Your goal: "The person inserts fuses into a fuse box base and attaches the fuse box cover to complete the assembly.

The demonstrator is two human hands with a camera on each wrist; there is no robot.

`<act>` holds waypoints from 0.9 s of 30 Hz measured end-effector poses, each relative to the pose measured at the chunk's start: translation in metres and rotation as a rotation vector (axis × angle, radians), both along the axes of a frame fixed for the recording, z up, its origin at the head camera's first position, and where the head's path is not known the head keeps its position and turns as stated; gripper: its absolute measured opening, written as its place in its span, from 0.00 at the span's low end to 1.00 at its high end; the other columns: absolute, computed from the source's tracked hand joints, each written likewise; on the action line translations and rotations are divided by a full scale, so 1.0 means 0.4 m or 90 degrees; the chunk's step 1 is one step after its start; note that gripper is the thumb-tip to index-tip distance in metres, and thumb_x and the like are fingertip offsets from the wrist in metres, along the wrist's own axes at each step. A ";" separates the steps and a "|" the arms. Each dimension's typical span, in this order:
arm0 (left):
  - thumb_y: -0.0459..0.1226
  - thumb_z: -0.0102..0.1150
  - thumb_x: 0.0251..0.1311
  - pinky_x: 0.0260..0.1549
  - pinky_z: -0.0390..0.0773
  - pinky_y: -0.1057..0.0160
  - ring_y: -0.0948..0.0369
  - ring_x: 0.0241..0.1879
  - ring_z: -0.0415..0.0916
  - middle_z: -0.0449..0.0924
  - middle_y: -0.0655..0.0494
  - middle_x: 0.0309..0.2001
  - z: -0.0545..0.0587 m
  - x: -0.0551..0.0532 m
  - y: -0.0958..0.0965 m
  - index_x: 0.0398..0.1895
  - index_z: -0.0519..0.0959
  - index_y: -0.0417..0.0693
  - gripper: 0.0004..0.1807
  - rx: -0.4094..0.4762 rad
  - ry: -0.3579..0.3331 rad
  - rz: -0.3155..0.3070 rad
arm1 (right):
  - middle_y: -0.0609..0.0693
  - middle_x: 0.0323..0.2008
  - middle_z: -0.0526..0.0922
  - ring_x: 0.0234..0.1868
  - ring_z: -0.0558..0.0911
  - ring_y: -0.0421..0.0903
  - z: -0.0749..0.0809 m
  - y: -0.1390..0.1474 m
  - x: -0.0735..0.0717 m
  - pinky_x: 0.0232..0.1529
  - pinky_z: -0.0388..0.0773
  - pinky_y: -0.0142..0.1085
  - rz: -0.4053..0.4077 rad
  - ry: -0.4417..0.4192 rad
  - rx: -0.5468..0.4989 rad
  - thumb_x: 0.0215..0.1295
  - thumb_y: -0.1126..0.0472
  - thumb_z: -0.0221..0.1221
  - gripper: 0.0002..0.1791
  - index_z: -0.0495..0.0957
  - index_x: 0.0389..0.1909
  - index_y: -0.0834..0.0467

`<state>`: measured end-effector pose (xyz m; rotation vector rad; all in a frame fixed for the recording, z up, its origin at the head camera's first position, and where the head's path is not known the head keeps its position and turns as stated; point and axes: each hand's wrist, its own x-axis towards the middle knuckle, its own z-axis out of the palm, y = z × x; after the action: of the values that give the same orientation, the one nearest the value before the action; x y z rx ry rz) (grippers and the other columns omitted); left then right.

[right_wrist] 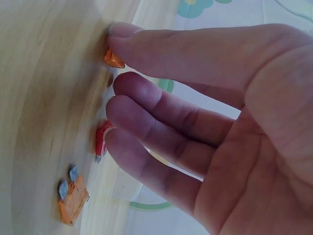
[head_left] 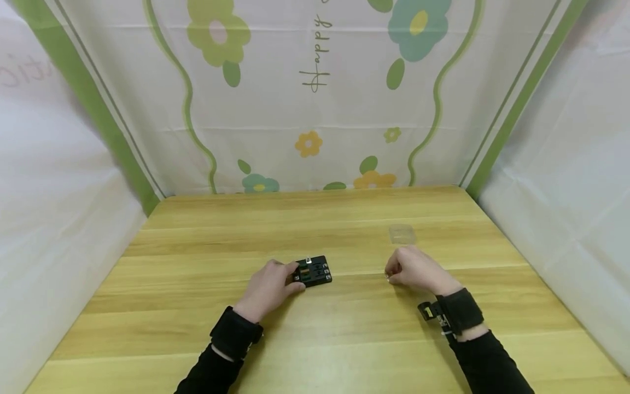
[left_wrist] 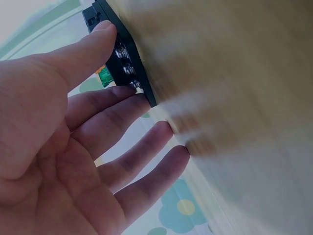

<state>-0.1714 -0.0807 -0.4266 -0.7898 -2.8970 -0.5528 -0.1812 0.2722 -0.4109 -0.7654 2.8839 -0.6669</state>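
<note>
Yellow-toned wood grain runs across the surface (head_left: pixel 344 345) before me, with my dark sleeves (head_left: pixel 492 364) and black wristbands (head_left: pixel 235 332) nearest. Beyond them, my left hand (head_left: pixel 270 287) holds the black fuse block (head_left: pixel 317 271) between thumb and fingers, a little left of the surface's middle. My right hand (head_left: pixel 418 268), well apart from it, is narrowed to what looks like a pinch on an orange fuse (right_wrist: pixel 115 60); most of that piece is hidden. If I have only its edge, I think it could twist or slip out. A red fuse (right_wrist: pixel 100 139) sits just beside my little finger, and a careless sweep could knock it away. Should my left hand slacken, the block might skid under a sideways push.

Hard, rectangular plastic makes up the block, with shiny metal screws (left_wrist: pixel 129 70) and a green insert (left_wrist: pixel 105 77). A flat second orange fuse (right_wrist: pixel 73 200) shows two rounded grey prongs (right_wrist: pixel 63 190). Farther off lies a thin, clear cover (head_left: pixel 402 234); behind it hangs creased white cloth (head_left: pixel 275 109) printed with flowers (head_left: pixel 231 41).
</note>
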 end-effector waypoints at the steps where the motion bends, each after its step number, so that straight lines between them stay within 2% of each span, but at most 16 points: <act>1: 0.47 0.69 0.58 0.38 0.79 0.47 0.45 0.44 0.78 0.82 0.41 0.42 0.001 -0.001 0.000 0.55 0.82 0.42 0.25 0.003 0.000 0.000 | 0.44 0.29 0.84 0.28 0.76 0.36 0.001 -0.001 -0.001 0.33 0.77 0.38 0.001 0.000 0.000 0.55 0.70 0.70 0.06 0.88 0.31 0.56; 11: 0.48 0.69 0.58 0.38 0.79 0.48 0.46 0.45 0.78 0.82 0.41 0.43 0.002 -0.012 0.001 0.56 0.81 0.43 0.26 -0.001 -0.004 0.003 | 0.44 0.28 0.83 0.27 0.77 0.37 0.007 -0.002 -0.005 0.32 0.77 0.38 -0.017 -0.003 0.002 0.54 0.70 0.70 0.06 0.88 0.29 0.56; 21: 0.48 0.69 0.58 0.37 0.79 0.49 0.45 0.45 0.78 0.83 0.42 0.43 0.004 -0.009 0.000 0.56 0.81 0.43 0.26 -0.001 -0.007 0.003 | 0.42 0.24 0.80 0.25 0.74 0.38 0.000 -0.001 -0.005 0.30 0.75 0.37 -0.031 0.004 0.001 0.53 0.70 0.71 0.07 0.85 0.25 0.55; 27: 0.48 0.69 0.58 0.39 0.79 0.49 0.46 0.45 0.78 0.82 0.41 0.44 -0.001 -0.006 -0.001 0.57 0.81 0.43 0.27 -0.001 -0.010 0.005 | 0.42 0.23 0.78 0.24 0.73 0.39 -0.007 0.000 -0.004 0.28 0.73 0.36 -0.027 -0.017 -0.016 0.54 0.69 0.71 0.08 0.83 0.25 0.55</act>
<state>-0.1738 -0.0812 -0.4271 -0.7779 -2.9140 -0.5582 -0.1827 0.2724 -0.4135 -0.6952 2.8805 -0.7133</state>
